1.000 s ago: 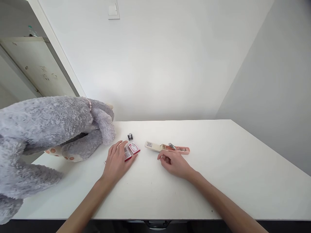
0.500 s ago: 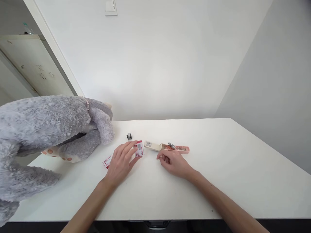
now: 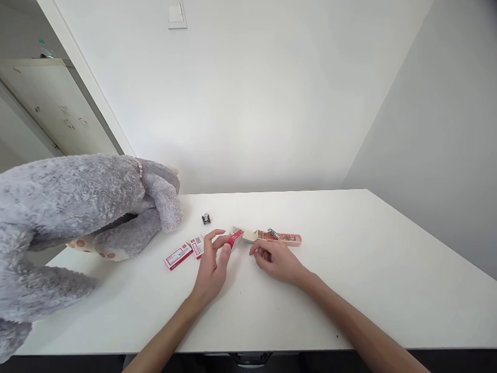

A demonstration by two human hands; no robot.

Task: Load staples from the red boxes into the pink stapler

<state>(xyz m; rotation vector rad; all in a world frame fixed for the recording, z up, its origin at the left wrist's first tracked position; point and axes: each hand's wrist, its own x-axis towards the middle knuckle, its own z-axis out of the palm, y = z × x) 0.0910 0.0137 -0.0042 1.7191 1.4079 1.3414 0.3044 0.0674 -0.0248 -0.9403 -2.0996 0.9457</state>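
Observation:
Between its thumb and fingers, my left hand (image 3: 213,267) grips a small red and white box (image 3: 236,238) raised at a tilt. My right hand (image 3: 277,260) rests on the table with curled fingers; whether anything lies inside them is hidden. Just behind it lies a long narrow case (image 3: 295,239), cream at the left end and pink at the right, with small metal pieces (image 3: 273,233) in the pink part. To the left of my left hand, two more items lie flat: a red and white box (image 3: 178,256) and a smaller one (image 3: 197,246) beside it.
A small black and silver object (image 3: 206,218) sits farther back on the white table (image 3: 349,280). Large grey plush toy (image 3: 77,191) covers the table's left side. Behind the table rises a white wall (image 3: 252,103) with a switch (image 3: 177,14).
My left hand has moved right toward the case, carrying the small box, which is now tilted to show a red side. Two boxes on the table are uncovered. My right hand stays put.

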